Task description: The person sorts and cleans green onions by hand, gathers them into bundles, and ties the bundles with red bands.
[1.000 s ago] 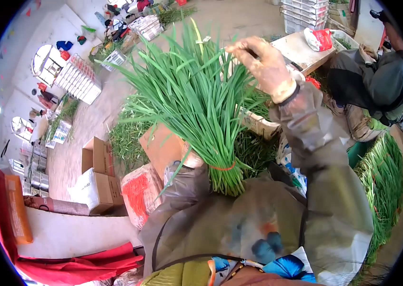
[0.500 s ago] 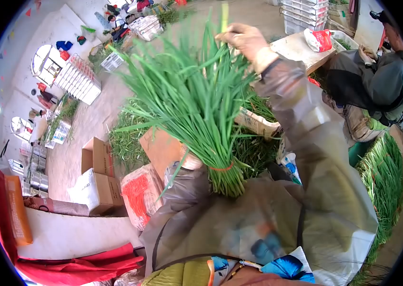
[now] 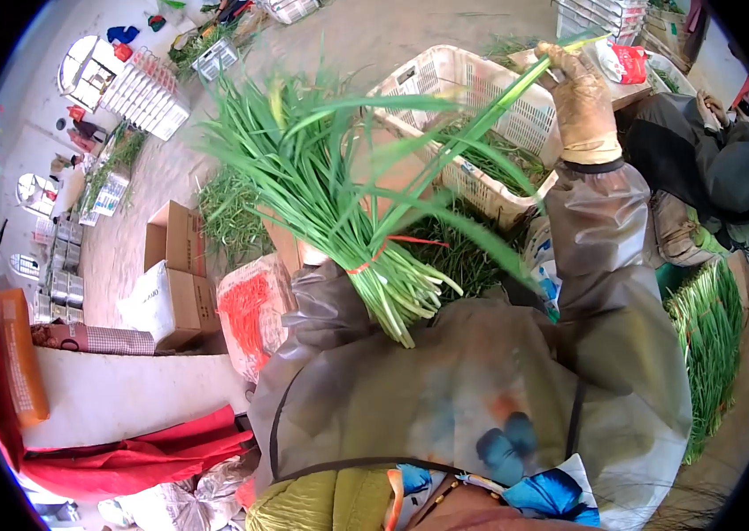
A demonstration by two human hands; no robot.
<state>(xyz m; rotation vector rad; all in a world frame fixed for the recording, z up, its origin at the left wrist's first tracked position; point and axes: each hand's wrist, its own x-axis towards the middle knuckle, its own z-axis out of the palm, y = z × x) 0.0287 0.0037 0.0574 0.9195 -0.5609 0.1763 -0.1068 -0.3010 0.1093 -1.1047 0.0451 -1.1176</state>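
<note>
A bunch of long green chives leans to the left in front of me, its pale cut ends toward my apron. A red tie circles it near the base, with one end sticking out to the right. My left hand is closed round the bunch from behind; most of its fingers are hidden by leaves. Up at the right, my gloved right hand pinches a yellowish leaf. Several long leaves arch between the bunch and that hand, partly blurred.
Beyond the bunch stands a white plastic basket with greens inside. Red ties lie on a package at the left, near cardboard boxes. Stacked tied chives stand at the right, below a seated person.
My right hand has moved right, away from the bunch top, drawing leaves sideways. The bunch has shifted left and tilts more. More of the white basket shows.
</note>
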